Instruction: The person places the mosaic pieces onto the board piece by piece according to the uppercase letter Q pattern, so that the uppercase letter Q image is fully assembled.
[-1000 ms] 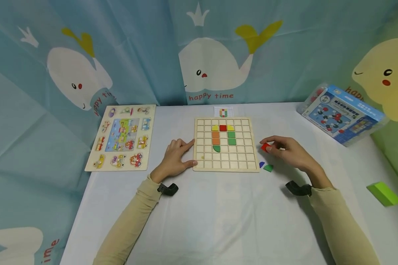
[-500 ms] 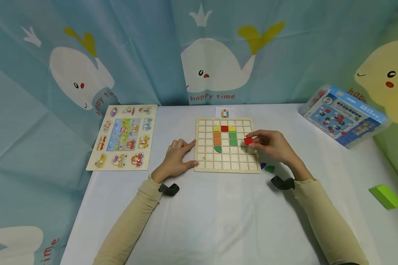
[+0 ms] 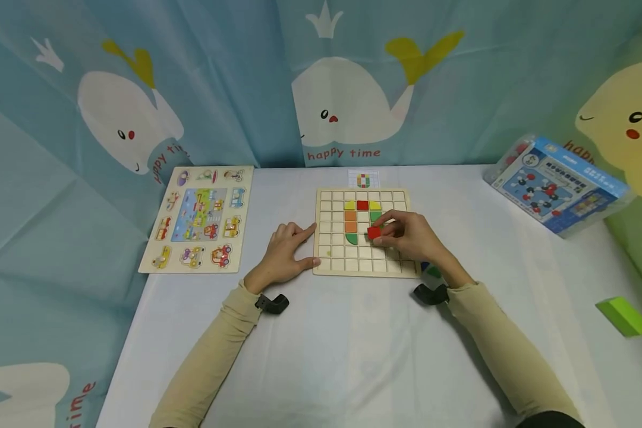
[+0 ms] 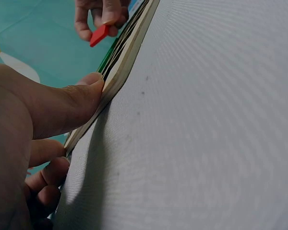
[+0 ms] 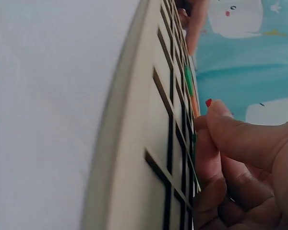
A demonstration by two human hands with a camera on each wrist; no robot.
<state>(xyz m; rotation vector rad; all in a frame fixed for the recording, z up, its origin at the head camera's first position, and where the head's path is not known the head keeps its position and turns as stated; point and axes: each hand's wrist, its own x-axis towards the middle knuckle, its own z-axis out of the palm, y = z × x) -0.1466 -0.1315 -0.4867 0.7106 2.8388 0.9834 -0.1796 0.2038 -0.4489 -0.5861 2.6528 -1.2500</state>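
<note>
A wooden grid board (image 3: 337,250) lies on the white table with red, yellow, orange and green tiles in some of its cells. My left hand (image 3: 282,257) rests at the board's left side, its extended thumb and index finger touching the edge; the other fingers are bent. In the left wrist view the thumb (image 4: 69,106) lies against the board's rim. Over the board, my right hand (image 3: 413,236) pinches a red square tile (image 3: 374,232) between thumb and fingers, just below the green tiles, which it partly covers. Only a red corner (image 5: 209,102) shows in the right wrist view.
A blue piece (image 3: 425,266) and a green piece (image 3: 434,271) lie by the board's right edge, partly hidden. A pattern card (image 3: 363,179) sits behind the board. At left is a vehicle puzzle (image 3: 235,249); at right, a boxed model set (image 3: 540,184) and a green block (image 3: 624,317).
My right hand has carried the red tile leftward from beside the board to over the grid, near the green tiles. The left hand has stayed at the board's edge.
</note>
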